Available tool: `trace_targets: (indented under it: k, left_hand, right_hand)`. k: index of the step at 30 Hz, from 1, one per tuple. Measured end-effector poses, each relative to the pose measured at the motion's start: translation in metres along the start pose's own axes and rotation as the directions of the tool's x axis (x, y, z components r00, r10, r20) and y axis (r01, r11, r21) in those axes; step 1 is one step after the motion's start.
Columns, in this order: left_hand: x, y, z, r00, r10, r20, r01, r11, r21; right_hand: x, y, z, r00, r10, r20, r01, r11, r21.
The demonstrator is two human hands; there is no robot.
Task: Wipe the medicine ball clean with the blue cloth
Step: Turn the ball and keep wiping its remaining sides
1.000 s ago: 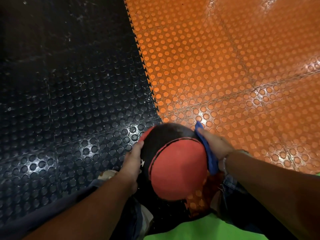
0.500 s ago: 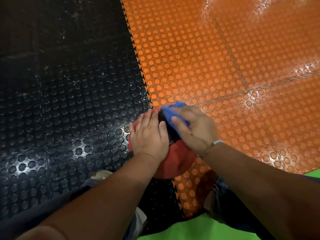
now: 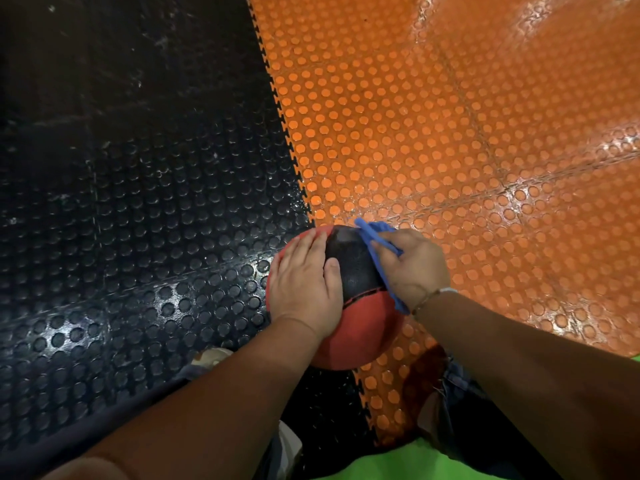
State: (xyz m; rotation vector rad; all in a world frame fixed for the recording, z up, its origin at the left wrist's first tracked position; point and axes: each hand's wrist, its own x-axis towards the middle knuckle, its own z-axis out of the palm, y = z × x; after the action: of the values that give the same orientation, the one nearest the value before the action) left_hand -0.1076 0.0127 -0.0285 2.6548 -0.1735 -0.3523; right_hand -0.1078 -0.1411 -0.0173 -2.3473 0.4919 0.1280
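Observation:
A red and black medicine ball (image 3: 360,327) sits on the floor in front of me, over the seam between the black and orange mats. My left hand (image 3: 304,289) lies flat on its top left with fingers straight, steadying it. My right hand (image 3: 415,265) presses the blue cloth (image 3: 375,251) against the ball's upper right side, fingers curled over the cloth. Only a blue strip of cloth shows along the hand's inner edge. The ball's far side is hidden.
Black studded floor mat (image 3: 138,220) covers the left, orange studded mat (image 3: 450,133) the right, joined by a toothed seam. My knees and a green shirt edge (image 3: 398,462) show at the bottom.
The ball has moved away from me and turned, black panel now on top. My left hand went from its side onto its top. My right hand with the cloth swept over the top to the upper right.

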Motion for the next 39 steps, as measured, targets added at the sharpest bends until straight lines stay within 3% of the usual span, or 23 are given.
trace_targets:
  k: [2, 3, 4, 6, 8, 9, 10, 12, 14, 15, 18, 20, 23, 24, 26, 28, 29, 30, 32, 35, 37, 39]
  left_hand:
    - [-0.003, 0.0, 0.0, 1.0, 0.004, -0.006, -0.004, 1.0, 0.0]
    - [-0.003, 0.001, 0.0, 1.0, -0.004, -0.014, 0.004, 1.0, 0.004]
    - [-0.002, 0.003, 0.001, 1.0, -0.015, -0.022, 0.015, 1.0, 0.011]
    - [0.001, 0.005, 0.002, 0.999, -0.026, -0.031, 0.027, 0.999, 0.028]
    - [0.004, 0.004, 0.0, 0.999, -0.034, -0.01, 0.034, 0.999, 0.025]
    - [0.005, 0.004, -0.001, 0.999, -0.034, 0.001, 0.034, 0.999, 0.012]
    - [0.004, 0.005, -0.002, 1.0, -0.028, 0.013, 0.028, 1.0, 0.0]
    - [0.001, 0.007, -0.002, 1.0, -0.002, 0.031, 0.002, 1.0, -0.017]
    - [-0.002, 0.008, -0.001, 0.999, 0.005, 0.034, -0.004, 0.999, -0.032]
    - [-0.003, 0.008, 0.0, 1.0, -0.001, 0.024, 0.002, 0.999, -0.039]
    - [0.002, 0.007, -0.001, 0.998, -0.042, -0.055, 0.036, 0.995, -0.091]
    - [0.009, 0.011, -0.006, 0.981, -0.184, -0.056, 0.175, 0.976, -0.133]
    - [0.011, 0.012, -0.006, 0.942, -0.324, -0.085, 0.3, 0.929, -0.215]
    - [0.01, 0.011, -0.006, 0.943, -0.317, -0.1, 0.287, 0.928, -0.237]
    - [0.006, 0.009, -0.005, 0.946, -0.305, -0.111, 0.269, 0.927, -0.262]
    - [0.0, 0.005, -0.006, 0.954, -0.265, -0.142, 0.223, 0.941, -0.255]
    - [-0.003, 0.005, -0.007, 0.957, -0.238, -0.165, 0.192, 0.949, -0.252]
    - [-0.006, 0.004, -0.008, 0.959, -0.21, -0.19, 0.161, 0.956, -0.245]
    - [-0.01, 0.002, -0.007, 0.963, -0.176, -0.202, 0.13, 0.966, -0.224]
    - [-0.015, 0.0, -0.003, 0.968, -0.166, -0.189, 0.127, 0.971, -0.205]
    - [-0.02, -0.002, 0.0, 0.972, -0.127, -0.199, 0.083, 0.973, -0.214]
    - [-0.022, -0.001, 0.001, 0.971, -0.107, -0.215, 0.057, 0.972, -0.227]
  right_hand:
    - [0.011, 0.003, -0.007, 0.964, 0.253, 0.089, -0.252, 0.968, -0.021]
    - [0.015, 0.0, -0.009, 0.952, 0.282, 0.115, -0.274, 0.959, -0.077]
    - [0.015, -0.008, -0.008, 0.963, 0.235, 0.129, -0.224, 0.97, -0.1]
    - [0.003, -0.029, -0.004, 0.994, -0.041, 0.102, 0.049, 0.996, -0.07]
    - [-0.017, -0.033, 0.004, 0.952, -0.302, 0.055, 0.304, 0.951, -0.052]
    - [-0.018, -0.027, 0.006, 0.948, -0.318, 0.012, 0.319, 0.947, -0.047]
    - [-0.012, -0.017, 0.005, 0.965, -0.263, -0.019, 0.262, 0.964, -0.038]
    - [0.008, -0.001, -0.001, 1.0, 0.008, 0.016, -0.007, 1.0, -0.028]
    - [0.023, 0.003, -0.006, 0.964, 0.243, 0.11, -0.236, 0.969, -0.068]
    - [0.024, -0.001, -0.006, 0.958, 0.257, 0.128, -0.248, 0.965, -0.086]
    - [0.007, -0.026, 0.0, 0.988, -0.011, 0.152, 0.033, 0.99, -0.14]
    - [-0.006, -0.032, 0.001, 0.967, -0.197, 0.16, 0.22, 0.966, -0.135]
    - [-0.006, -0.021, 0.003, 0.948, -0.306, 0.083, 0.311, 0.949, -0.045]
    - [-0.001, -0.013, 0.006, 0.96, -0.272, 0.066, 0.274, 0.962, -0.015]
    - [0.016, 0.004, 0.008, 0.994, -0.035, 0.107, 0.038, 0.999, -0.03]
    - [0.029, 0.016, 0.004, 0.949, 0.234, 0.211, -0.206, 0.968, -0.144]
    - [0.031, 0.016, 0.001, 0.93, 0.27, 0.251, -0.233, 0.958, -0.166]
    - [0.03, 0.012, 0.0, 0.936, 0.235, 0.263, -0.205, 0.969, -0.136]
    - [0.02, -0.01, 0.002, 0.967, -0.002, 0.254, 0.0, 1.0, 0.006]
    - [0.003, -0.035, 0.012, 0.871, -0.339, 0.354, 0.408, 0.902, -0.14]
    - [0.002, -0.026, 0.012, 0.901, -0.292, 0.322, 0.367, 0.908, -0.201]
    - [0.013, -0.013, 0.008, 0.957, -0.086, 0.277, 0.132, 0.98, -0.152]
